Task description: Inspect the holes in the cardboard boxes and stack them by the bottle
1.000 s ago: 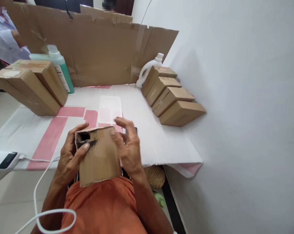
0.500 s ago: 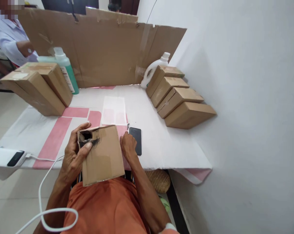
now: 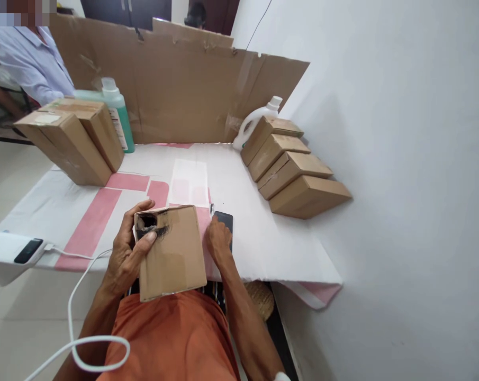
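Observation:
My left hand grips a brown cardboard box by its left side, thumb on the front face and fingers behind. Near the thumb, at the box's upper left corner, is a ragged hole with blackened edges. The box is tilted toward me above the table's front edge. My right hand is closed, just right of the box and over the left part of a dark phone lying on the table. A small narrow metallic thing shows just beyond its knuckles. Whatever its curled fingers hold is hidden.
Cardboard boxes stand in a row at right and at left, beside a green bottle and white jug. A cardboard panel closes the back. A white power bank trails a looping cable. A person is behind.
My right hand has shifted rightward, now covering part of the phone. The view has swung slightly left. My left hand keeps its hold on the box.

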Demonstrator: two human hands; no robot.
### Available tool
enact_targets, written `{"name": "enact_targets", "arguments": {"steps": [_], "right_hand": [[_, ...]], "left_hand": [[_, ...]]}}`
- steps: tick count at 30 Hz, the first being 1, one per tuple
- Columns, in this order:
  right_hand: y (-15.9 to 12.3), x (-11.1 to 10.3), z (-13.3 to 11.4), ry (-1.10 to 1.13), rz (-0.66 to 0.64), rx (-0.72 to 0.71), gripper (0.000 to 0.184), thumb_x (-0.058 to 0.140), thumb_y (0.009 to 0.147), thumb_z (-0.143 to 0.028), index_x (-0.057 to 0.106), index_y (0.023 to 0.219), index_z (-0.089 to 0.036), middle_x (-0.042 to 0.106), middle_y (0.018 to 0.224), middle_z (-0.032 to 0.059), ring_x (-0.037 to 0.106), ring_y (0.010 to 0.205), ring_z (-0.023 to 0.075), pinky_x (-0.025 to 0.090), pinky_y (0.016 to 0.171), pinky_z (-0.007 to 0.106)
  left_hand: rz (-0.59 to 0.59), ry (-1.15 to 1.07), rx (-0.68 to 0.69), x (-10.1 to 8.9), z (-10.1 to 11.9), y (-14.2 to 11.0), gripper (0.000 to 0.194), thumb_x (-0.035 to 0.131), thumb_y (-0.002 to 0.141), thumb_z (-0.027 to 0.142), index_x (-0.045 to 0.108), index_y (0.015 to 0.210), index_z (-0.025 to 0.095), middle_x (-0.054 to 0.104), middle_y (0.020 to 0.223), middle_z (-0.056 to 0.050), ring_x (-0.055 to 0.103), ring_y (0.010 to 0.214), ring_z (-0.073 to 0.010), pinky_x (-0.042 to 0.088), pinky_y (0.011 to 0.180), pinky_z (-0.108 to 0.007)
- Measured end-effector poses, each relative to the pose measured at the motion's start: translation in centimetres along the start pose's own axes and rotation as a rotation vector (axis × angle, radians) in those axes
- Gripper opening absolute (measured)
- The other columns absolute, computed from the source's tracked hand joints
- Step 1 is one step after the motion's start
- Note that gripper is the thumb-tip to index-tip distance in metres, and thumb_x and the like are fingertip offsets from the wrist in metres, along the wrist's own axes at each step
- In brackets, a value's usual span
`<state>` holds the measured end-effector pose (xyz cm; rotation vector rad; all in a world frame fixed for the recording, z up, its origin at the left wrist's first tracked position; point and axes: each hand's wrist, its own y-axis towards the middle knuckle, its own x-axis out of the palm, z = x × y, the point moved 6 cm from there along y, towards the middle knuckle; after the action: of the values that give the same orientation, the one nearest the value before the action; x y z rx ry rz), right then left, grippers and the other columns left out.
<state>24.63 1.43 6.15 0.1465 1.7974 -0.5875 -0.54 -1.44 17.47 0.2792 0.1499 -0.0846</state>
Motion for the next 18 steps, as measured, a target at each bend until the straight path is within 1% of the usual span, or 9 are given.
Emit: {"name": "enact_targets", "arguments": {"steps": [2, 4, 7, 9, 11, 13, 15, 16, 18], "right_hand": [[0.2, -0.4, 0.9, 0.023, 0.022, 0.050, 0.041, 0.034, 0.103, -0.006, 0.058, 0.137, -0.002, 0.072, 0.124, 0.0329, 0.074, 0.116, 0.0354, 0.054, 0.093, 0.043], [0.4, -0.8, 1.8, 0.056, 0.036, 0.080, 0.039, 0.039, 0.101, -0.007, 0.061, 0.133, 0.001, 0.071, 0.124, 0.0350, 0.073, 0.117, 0.0376, 0.054, 0.093, 0.045], [0.6, -1.3, 2.9, 0.131, 0.038, 0.074, 0.031, 0.051, 0.097, -0.013, 0.069, 0.119, -0.001, 0.072, 0.121, 0.0333, 0.073, 0.116, 0.0373, 0.053, 0.092, 0.042], [0.8, -1.6, 3.2, 0.211, 0.030, 0.049, 0.022, 0.057, 0.091, -0.014, 0.073, 0.104, -0.005, 0.076, 0.110, 0.0287, 0.075, 0.108, 0.0344, 0.053, 0.087, 0.037], [0.9, -2.0, 3.2, 0.322, 0.023, 0.012, 0.014, 0.060, 0.086, -0.017, 0.071, 0.089, -0.009, 0.077, 0.092, 0.0203, 0.076, 0.093, 0.0289, 0.052, 0.077, 0.032], [0.4, -2.8, 3.1, 0.434, 0.023, -0.034, 0.014, 0.057, 0.088, -0.026, 0.065, 0.085, -0.015, 0.072, 0.077, 0.0098, 0.071, 0.076, 0.0218, 0.050, 0.066, 0.028], [-0.7, -4.3, 2.9, 0.635, 0.031, -0.097, 0.020, 0.050, 0.092, -0.038, 0.058, 0.088, -0.020, 0.064, 0.069, 0.0011, 0.062, 0.061, 0.0162, 0.045, 0.055, 0.024], [-1.6, -5.2, 2.7, 0.810, 0.032, -0.143, 0.022, 0.049, 0.092, -0.043, 0.055, 0.091, -0.022, 0.060, 0.068, -0.0015, 0.057, 0.056, 0.0143, 0.041, 0.051, 0.023], [-3.7, -7.5, 2.0, 1.234, 0.012, -0.263, 0.026, 0.055, 0.088, -0.050, 0.050, 0.092, -0.025, 0.057, 0.071, -0.0040, 0.049, 0.050, 0.0115, 0.036, 0.044, 0.022]], "left_hand": [[-0.006, -0.003, 0.002, 0.0, -0.1, -0.1, 0.055, 0.065, 0.096, 0.048, 0.056, 0.147, 0.029, 0.058, 0.149, -0.009, 0.063, 0.123, -0.0279, 0.054, 0.104, -0.038], [-0.011, -0.010, -0.006, 0.1, -0.3, -0.1, 0.055, 0.065, 0.096, 0.048, 0.055, 0.147, 0.029, 0.059, 0.148, -0.009, 0.063, 0.122, -0.0279, 0.055, 0.102, -0.038], [-0.015, -0.025, -0.008, 0.4, -0.3, 0.0, 0.054, 0.063, 0.097, 0.048, 0.055, 0.148, 0.030, 0.058, 0.149, -0.008, 0.061, 0.126, -0.0290, 0.052, 0.108, -0.041], [-0.015, -0.030, -0.006, 0.6, -0.3, 0.1, 0.054, 0.063, 0.097, 0.048, 0.054, 0.148, 0.030, 0.057, 0.151, -0.008, 0.057, 0.132, -0.0305, 0.048, 0.115, -0.043], [-0.022, -0.044, -0.019, 0.8, -0.4, 0.1, 0.055, 0.062, 0.098, 0.048, 0.053, 0.149, 0.030, 0.056, 0.152, -0.008, 0.056, 0.135, -0.0313, 0.045, 0.118, -0.045], [-0.032, -0.063, -0.032, 0.9, -0.5, 0.1, 0.055, 0.063, 0.097, 0.048, 0.053, 0.149, 0.030, 0.057, 0.151, -0.008, 0.057, 0.133, -0.0312, 0.046, 0.117, -0.045], [-0.031, -0.075, -0.038, 0.8, -0.5, 0.1, 0.056, 0.063, 0.097, 0.049, 0.053, 0.149, 0.030, 0.057, 0.151, -0.008, 0.059, 0.132, -0.0308, 0.047, 0.115, -0.044], [-0.025, -0.077, -0.034, 0.8, -0.5, 0.1, 0.055, 0.063, 0.097, 0.049, 0.053, 0.148, 0.030, 0.057, 0.151, -0.008, 0.058, 0.132, -0.0306, 0.047, 0.115, -0.044], [-0.013, -0.082, -0.024, 0.7, -0.5, 0.2, 0.054, 0.063, 0.098, 0.048, 0.053, 0.148, 0.031, 0.056, 0.153, -0.007, 0.057, 0.134, -0.0296, 0.046, 0.115, -0.042]]}}
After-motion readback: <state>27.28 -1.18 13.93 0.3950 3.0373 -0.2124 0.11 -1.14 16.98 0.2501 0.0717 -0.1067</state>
